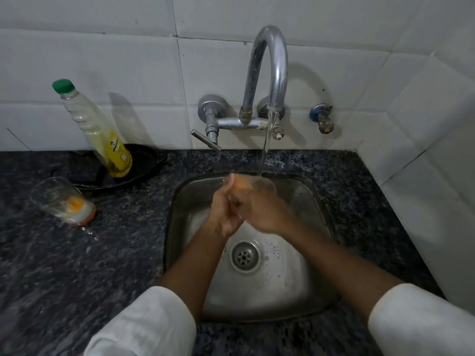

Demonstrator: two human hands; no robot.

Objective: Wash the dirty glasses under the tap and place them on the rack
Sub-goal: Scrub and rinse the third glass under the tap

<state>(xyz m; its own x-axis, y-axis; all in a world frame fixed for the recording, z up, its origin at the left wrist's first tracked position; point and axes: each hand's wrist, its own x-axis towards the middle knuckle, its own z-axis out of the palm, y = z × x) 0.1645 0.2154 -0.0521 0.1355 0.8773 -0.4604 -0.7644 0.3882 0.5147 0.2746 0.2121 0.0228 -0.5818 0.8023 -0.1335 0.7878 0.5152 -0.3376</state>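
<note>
Over the steel sink, both of my hands hold a clear glass under the water running from the tap. My left hand grips the glass from the left, its fingers curled at the rim. From the right, my right hand wraps around the body of the glass. The glass is blurred and shows an orange tint. A second dirty glass with orange residue at its bottom stands on the dark counter to the left of the sink. No rack is in view.
A dish-soap bottle with a green cap leans in a black pan at the back left. The speckled granite counter surrounds the sink. White tiled walls rise behind and to the right. A small valve sits right of the tap.
</note>
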